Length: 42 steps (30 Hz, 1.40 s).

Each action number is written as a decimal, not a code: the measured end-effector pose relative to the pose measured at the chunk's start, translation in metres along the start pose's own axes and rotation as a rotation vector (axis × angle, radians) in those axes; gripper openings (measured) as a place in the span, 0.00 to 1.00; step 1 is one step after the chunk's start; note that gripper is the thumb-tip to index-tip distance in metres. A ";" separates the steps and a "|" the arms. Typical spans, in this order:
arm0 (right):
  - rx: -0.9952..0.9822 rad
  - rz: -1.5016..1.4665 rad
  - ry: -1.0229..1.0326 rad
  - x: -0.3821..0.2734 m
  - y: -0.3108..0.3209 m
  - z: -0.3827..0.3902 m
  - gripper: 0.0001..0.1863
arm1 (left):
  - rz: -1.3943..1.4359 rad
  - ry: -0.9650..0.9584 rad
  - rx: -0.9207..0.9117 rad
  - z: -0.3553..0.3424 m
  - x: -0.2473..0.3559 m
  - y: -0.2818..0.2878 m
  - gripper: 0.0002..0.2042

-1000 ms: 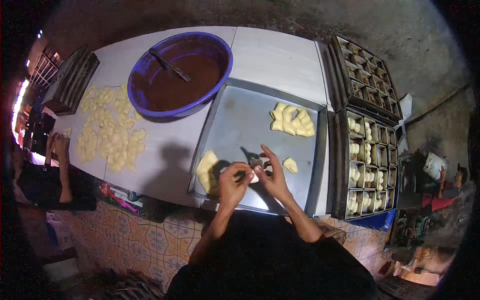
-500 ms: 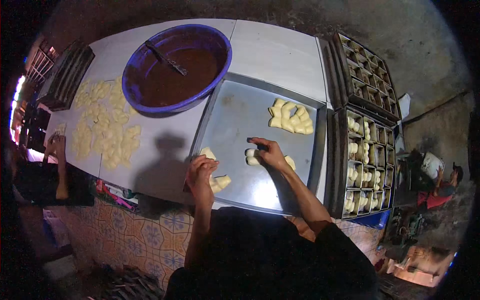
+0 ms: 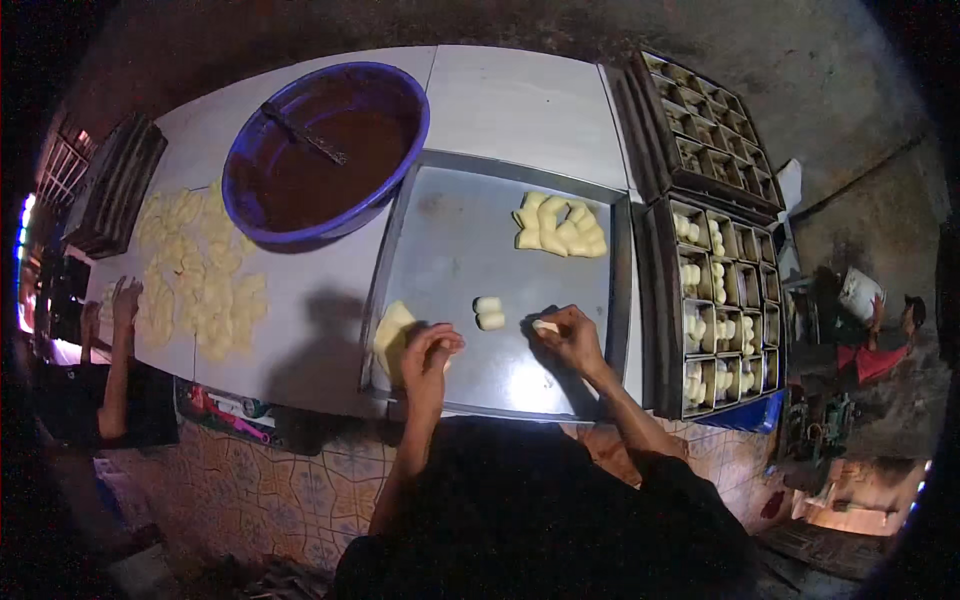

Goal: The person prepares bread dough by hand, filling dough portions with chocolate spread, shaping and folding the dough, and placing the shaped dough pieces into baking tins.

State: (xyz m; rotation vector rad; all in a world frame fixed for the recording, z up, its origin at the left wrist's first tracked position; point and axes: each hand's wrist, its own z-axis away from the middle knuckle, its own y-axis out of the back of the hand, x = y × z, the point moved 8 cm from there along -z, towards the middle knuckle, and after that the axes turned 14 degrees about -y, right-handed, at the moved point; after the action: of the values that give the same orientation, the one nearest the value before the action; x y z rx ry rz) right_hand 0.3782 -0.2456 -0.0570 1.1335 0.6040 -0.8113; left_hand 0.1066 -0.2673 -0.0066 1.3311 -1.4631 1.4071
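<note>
On the grey metal tray (image 3: 450,260), my right hand (image 3: 575,342) pinches a small piece of pale dough (image 3: 545,326) between thumb and fingers. My left hand (image 3: 430,355) is closed with curled fingers; a bit of dough shows at its lower right, mostly hidden by the hand. Just left of that hand lies a flat pale piece of dough (image 3: 392,335). Two small rolled dough pieces (image 3: 489,313) sit side by side between my hands. Toward the tray's far right corner rests a cluster of dough pieces (image 3: 560,226).
A purple basin (image 3: 235,205) of brown filling, with a dark utensil in it, stands left of the tray. Many dough pieces (image 3: 205,280) cover the table's left, near a co-worker's hands (image 3: 122,300). Divided metal moulds (image 3: 712,300), some holding dough, stand at the right.
My right hand has moved away from the two rolled pieces, rightward and down, and now pinches dough. My left hand has shifted right, exposing the flat dough. The view has shifted slightly.
</note>
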 end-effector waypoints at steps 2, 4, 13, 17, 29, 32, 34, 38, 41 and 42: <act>-0.107 -0.526 -0.060 -0.051 -0.007 0.011 0.22 | -0.092 -0.006 -0.222 0.002 0.010 -0.024 0.15; -0.142 -0.770 -0.048 -0.080 -0.023 0.014 0.20 | -0.184 -0.108 -0.326 -0.001 0.018 -0.048 0.21; 0.097 -0.486 0.322 -0.137 -0.034 0.001 0.18 | -0.126 -0.124 0.109 -0.013 0.021 -0.023 0.06; -0.095 -0.254 0.640 -0.198 -0.040 0.024 0.23 | 0.887 0.323 0.073 -0.011 0.006 -0.049 0.08; -0.408 -0.990 0.144 -0.116 -0.051 -0.050 0.58 | -0.235 0.058 -0.289 -0.271 0.015 -0.007 0.38; -0.516 -0.922 0.193 -0.136 -0.091 -0.044 0.50 | -1.147 -0.276 -0.047 -0.332 -0.015 0.131 0.43; -0.449 -1.005 0.123 -0.102 -0.085 -0.055 0.45 | -1.047 0.099 -0.320 -0.342 -0.047 0.093 0.43; -0.370 -1.066 0.061 -0.075 -0.074 -0.054 0.39 | -1.241 0.256 -0.361 -0.298 0.014 0.028 0.41; -0.314 -1.117 0.063 -0.065 -0.071 -0.049 0.37 | -1.383 0.003 -0.213 -0.255 0.061 -0.019 0.34; -0.320 -1.122 0.021 -0.070 -0.076 -0.052 0.36 | -1.237 -0.188 -0.180 -0.237 0.068 -0.025 0.33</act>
State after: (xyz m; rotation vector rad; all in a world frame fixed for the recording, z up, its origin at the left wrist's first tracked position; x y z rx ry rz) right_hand 0.2753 -0.1945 -0.0608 0.4333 1.3714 -1.5683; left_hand 0.0768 -0.0477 0.1038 1.7674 -0.5468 0.3339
